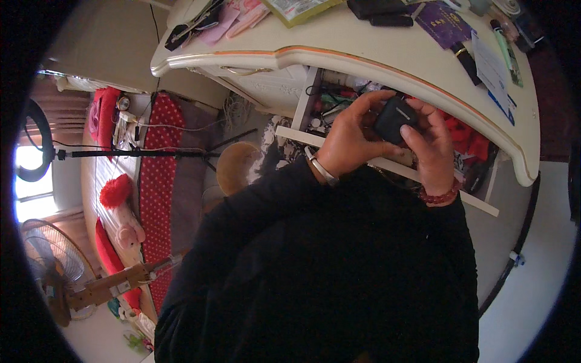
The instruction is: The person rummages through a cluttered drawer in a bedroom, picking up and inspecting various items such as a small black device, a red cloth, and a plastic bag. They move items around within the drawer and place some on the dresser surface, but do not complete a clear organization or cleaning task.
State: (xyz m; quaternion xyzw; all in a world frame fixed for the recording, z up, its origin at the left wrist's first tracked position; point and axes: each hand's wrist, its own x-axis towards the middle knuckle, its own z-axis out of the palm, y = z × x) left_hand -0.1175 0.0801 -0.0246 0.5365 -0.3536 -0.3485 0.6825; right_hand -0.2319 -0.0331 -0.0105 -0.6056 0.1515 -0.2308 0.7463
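A small black case (394,119) with rounded corners and a short pale mark is held between my two hands, above an open drawer. My left hand (349,131), with a silver bangle (321,167) on its wrist, grips the case's left side between fingers and thumb. From the right, my right hand (431,140) holds the case, its thumb on the face; a red bead bracelet (439,194) circles that wrist. Below them the white drawer (476,203) holds red cloth (463,136), dark cables and other small items, partly hidden by my hands.
The cream dresser top (336,38) carries a purple booklet (442,22), a yellow-green packet (302,9), a black tube (466,63) and papers (492,72). At left stand a round bin (238,168), a ring-light stand (136,154), a fan (59,254) and a bed with a red spotted cover (156,204).
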